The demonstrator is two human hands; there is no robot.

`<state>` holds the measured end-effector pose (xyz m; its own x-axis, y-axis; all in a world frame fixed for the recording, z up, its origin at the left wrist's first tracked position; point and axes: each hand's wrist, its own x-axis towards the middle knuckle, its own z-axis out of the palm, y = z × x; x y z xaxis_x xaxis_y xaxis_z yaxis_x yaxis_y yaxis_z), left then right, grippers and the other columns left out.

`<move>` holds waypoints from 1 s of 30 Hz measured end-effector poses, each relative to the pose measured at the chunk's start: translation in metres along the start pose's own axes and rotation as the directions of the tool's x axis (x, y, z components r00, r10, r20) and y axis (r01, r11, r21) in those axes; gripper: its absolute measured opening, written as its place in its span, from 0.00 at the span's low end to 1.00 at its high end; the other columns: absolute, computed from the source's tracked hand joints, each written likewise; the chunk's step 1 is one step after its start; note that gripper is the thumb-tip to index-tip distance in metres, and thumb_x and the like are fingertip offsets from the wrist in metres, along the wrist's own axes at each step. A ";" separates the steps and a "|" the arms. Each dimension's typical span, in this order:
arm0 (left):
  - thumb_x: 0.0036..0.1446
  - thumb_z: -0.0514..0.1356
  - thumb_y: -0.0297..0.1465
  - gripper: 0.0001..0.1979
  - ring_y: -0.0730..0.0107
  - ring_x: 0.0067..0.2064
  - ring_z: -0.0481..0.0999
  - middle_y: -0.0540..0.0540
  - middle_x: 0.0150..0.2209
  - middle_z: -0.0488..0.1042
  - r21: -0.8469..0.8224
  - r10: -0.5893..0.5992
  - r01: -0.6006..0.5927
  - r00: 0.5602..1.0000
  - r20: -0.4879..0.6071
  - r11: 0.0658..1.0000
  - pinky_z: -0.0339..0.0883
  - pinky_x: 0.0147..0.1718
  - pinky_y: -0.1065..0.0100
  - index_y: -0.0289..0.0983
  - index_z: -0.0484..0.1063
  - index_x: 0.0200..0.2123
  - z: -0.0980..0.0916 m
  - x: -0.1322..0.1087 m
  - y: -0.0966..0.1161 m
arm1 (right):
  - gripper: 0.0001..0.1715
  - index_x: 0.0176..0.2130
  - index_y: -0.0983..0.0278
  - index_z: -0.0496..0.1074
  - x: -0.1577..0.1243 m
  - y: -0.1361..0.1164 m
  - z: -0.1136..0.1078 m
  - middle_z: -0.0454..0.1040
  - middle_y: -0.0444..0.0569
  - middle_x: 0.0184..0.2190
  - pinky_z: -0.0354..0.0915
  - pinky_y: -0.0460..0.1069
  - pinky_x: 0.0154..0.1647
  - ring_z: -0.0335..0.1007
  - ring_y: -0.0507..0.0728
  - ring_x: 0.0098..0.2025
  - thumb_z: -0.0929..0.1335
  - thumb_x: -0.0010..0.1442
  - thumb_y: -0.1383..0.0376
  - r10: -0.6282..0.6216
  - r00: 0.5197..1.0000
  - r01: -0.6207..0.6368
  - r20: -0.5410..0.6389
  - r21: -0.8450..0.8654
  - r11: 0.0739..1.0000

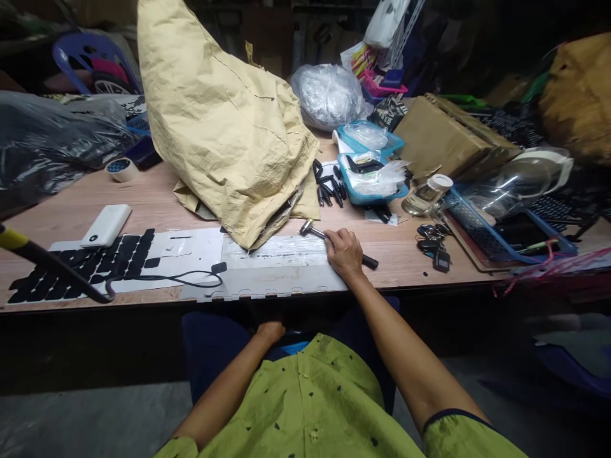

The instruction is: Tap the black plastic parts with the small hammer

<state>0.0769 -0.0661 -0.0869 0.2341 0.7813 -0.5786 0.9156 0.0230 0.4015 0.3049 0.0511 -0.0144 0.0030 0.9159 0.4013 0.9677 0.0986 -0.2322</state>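
Note:
My right hand (344, 253) is wrapped round the handle of a small hammer (315, 230), which lies low over the table near its front edge. The metal head points left and the black grip end sticks out to the right. Under the hammer and to its left is a clear-plastic-covered white sheet (277, 257), with a grey strip (286, 280) along the table edge. My left hand (271, 331) is down below the table edge, by my lap; its fingers are hidden. A large tan paper sack (229, 127) stands just beyond the sheet.
Black adhesive pieces (128, 254), a white power bank (107, 226) and a cable (191, 277) lie left. Several black parts (329, 187), blue baskets (375, 191), a white-capped bottle (427, 194) and keys (434, 245) stand or lie right. A cardboard box (443, 137) is behind.

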 end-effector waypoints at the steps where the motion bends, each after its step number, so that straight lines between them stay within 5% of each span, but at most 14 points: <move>1: 0.55 0.61 0.28 0.26 0.49 0.57 0.76 0.39 0.56 0.77 0.023 0.023 -0.024 0.999 0.030 0.999 0.71 0.54 0.56 0.45 0.73 0.59 -0.004 -0.007 0.003 | 0.16 0.48 0.58 0.77 0.000 0.000 0.000 0.69 0.52 0.37 0.54 0.52 0.41 0.58 0.60 0.41 0.63 0.67 0.64 -0.001 1.000 0.001 -0.004 0.001 1.000; 4: 0.57 0.62 0.33 0.13 0.53 0.48 0.80 0.42 0.44 0.82 -0.006 0.267 -0.274 0.934 0.238 0.962 0.72 0.47 0.59 0.42 0.80 0.46 -0.035 -0.031 0.023 | 0.17 0.49 0.58 0.77 -0.001 0.000 0.000 0.70 0.52 0.37 0.54 0.52 0.41 0.59 0.60 0.41 0.62 0.67 0.65 -0.001 1.000 0.001 -0.004 0.000 1.000; 6: 0.58 0.62 0.38 0.11 0.59 0.40 0.80 0.44 0.37 0.82 -0.199 0.510 -0.470 0.781 0.361 0.860 0.73 0.41 0.64 0.40 0.81 0.41 -0.071 -0.041 0.041 | 0.17 0.49 0.58 0.77 -0.002 0.000 0.000 0.70 0.52 0.38 0.54 0.52 0.41 0.59 0.60 0.41 0.62 0.68 0.64 0.000 1.000 0.000 -0.001 0.000 1.000; 8: 0.61 0.61 0.41 0.14 0.65 0.38 0.80 0.46 0.38 0.82 -0.415 0.679 -0.551 0.676 0.286 0.724 0.72 0.40 0.68 0.39 0.80 0.42 -0.111 -0.036 0.060 | 0.17 0.49 0.58 0.77 -0.002 0.000 0.000 0.70 0.53 0.38 0.54 0.52 0.40 0.59 0.60 0.41 0.62 0.68 0.64 -0.001 1.000 0.001 -0.004 0.000 1.000; 9: 0.63 0.59 0.42 0.16 0.66 0.37 0.79 0.46 0.36 0.82 -0.468 0.696 -0.562 0.695 0.179 0.682 0.72 0.39 0.69 0.38 0.79 0.43 -0.130 -0.027 0.069 | 0.17 0.49 0.58 0.77 -0.002 0.000 0.000 0.69 0.52 0.37 0.54 0.52 0.40 0.59 0.60 0.41 0.62 0.68 0.64 -0.002 1.000 0.002 -0.007 0.000 1.000; 12: 0.64 0.57 0.38 0.14 0.65 0.38 0.78 0.46 0.36 0.81 -0.320 0.493 -0.586 0.806 -0.328 0.745 0.71 0.40 0.66 0.37 0.79 0.39 -0.177 0.015 0.087 | 0.16 0.49 0.58 0.77 -0.001 0.000 0.000 0.69 0.52 0.37 0.53 0.52 0.39 0.58 0.60 0.41 0.62 0.67 0.65 -0.008 1.000 0.008 -0.014 0.003 1.000; 15: 0.62 0.56 0.29 0.10 0.57 0.44 0.77 0.42 0.40 0.81 -0.118 0.178 -0.319 0.757 -0.629 0.940 0.70 0.47 0.60 0.38 0.79 0.37 -0.203 0.057 0.090 | 0.16 0.48 0.58 0.77 -0.001 -0.001 0.000 0.70 0.52 0.37 0.54 0.52 0.40 0.59 0.60 0.41 0.62 0.67 0.65 -0.013 1.000 0.013 -0.013 0.005 1.000; 18: 0.60 0.55 0.27 0.12 0.48 0.52 0.74 0.37 0.46 0.79 -0.054 0.016 -0.080 0.694 -0.719 0.995 0.66 0.52 0.52 0.37 0.79 0.41 -0.216 0.076 0.081 | 0.17 0.49 0.58 0.77 -0.001 -0.002 0.000 0.70 0.52 0.37 0.54 0.52 0.40 0.59 0.60 0.41 0.62 0.67 0.65 -0.010 1.000 0.010 -0.010 0.010 1.000; 23: 0.62 0.56 0.33 0.13 0.41 0.59 0.64 0.35 0.51 0.74 -0.108 -0.104 0.025 0.543 -0.833 0.994 0.58 0.57 0.45 0.39 0.77 0.45 -0.230 0.081 0.081 | 0.16 0.48 0.58 0.77 -0.003 -0.003 -0.001 0.69 0.52 0.37 0.54 0.52 0.40 0.58 0.60 0.41 0.62 0.67 0.65 -0.006 1.000 0.006 0.005 0.014 1.000; 30: 0.59 0.61 0.42 0.19 0.38 0.61 0.60 0.34 0.54 0.72 -0.086 -0.113 0.075 0.565 -0.818 0.993 0.55 0.58 0.43 0.37 0.76 0.47 -0.236 0.106 0.121 | 0.17 0.49 0.57 0.77 -0.003 -0.005 -0.003 0.68 0.52 0.38 0.55 0.52 0.41 0.58 0.60 0.41 0.62 0.68 0.65 -0.007 1.000 0.007 0.023 -0.010 1.000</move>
<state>0.1356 0.1663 0.0682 -0.2389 0.9484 0.2083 0.8992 0.1350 0.4163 0.3008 0.0470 -0.0115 -0.0095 0.9238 0.3827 0.9701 0.1014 -0.2206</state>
